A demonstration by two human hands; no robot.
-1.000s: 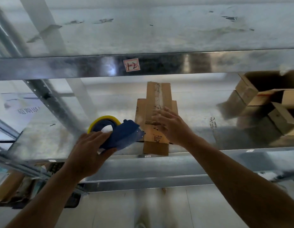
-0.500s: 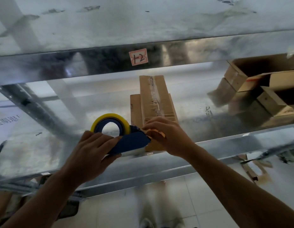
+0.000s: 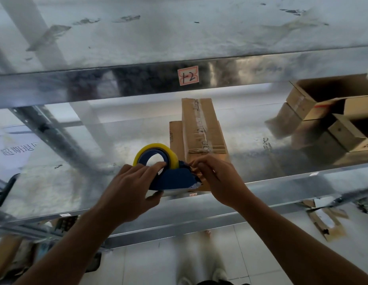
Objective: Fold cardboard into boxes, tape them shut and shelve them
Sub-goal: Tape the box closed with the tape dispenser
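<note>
Right hand point(image 3: 216, 177) has come off the top of the taped box point(image 3: 201, 128) and drawn back to its near end, and the left hand point(image 3: 127, 190) has carried the tape dispenser point(image 3: 170, 178) rightward to meet it.

Left hand grips the dispenser, with fingers over its blue body and the thumb beneath. Right-hand fingers are curled tight at the dispenser's mouth. Whether they pinch a tape end cannot be told.

The box lies on the metal shelf point(image 3: 282, 182) at centre frame, directly beyond both hands. Its long axis runs away from the person toward the upper frame, with the taped seam along it. The right hand is the nearer, at the box's near end. The tape roll point(image 3: 168, 154) stands just left of that end.

A second box point(image 3: 175, 136) lies under it, showing at its left side. Judgement: any fresh strip must be drawn along that axis, from the near end outward.

Open cartons point(image 3: 327, 120) sit at right frame.
</note>
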